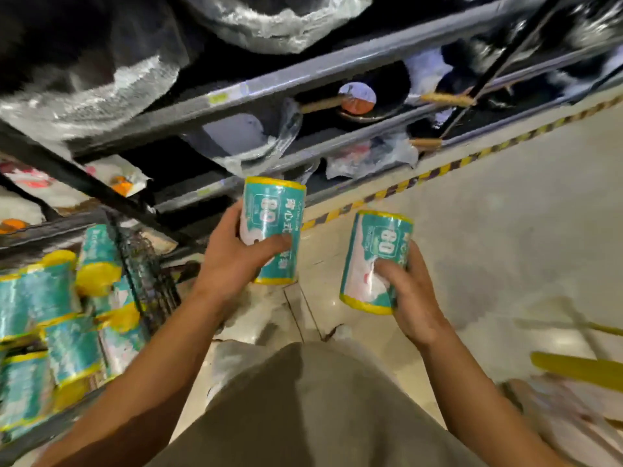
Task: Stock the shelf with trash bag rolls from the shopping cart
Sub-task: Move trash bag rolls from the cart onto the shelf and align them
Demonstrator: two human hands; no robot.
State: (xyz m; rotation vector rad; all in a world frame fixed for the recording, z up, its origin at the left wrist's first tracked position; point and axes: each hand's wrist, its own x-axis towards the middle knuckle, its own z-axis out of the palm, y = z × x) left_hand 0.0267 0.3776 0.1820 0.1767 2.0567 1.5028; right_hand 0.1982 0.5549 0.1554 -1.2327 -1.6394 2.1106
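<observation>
Rolls (72, 345) in wire cart (145, 264)

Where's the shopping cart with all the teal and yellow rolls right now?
In the head view, the dark wire shopping cart sits at the lower left, beside the left hand, heaped with teal, yellow-ended trash bag rolls below the grey metal shelf.

Left hand (232, 257) and right hand (409, 291) each grip a teal trash bag roll (274, 217) (374, 261) beside the shopping cart (145, 264).
</observation>
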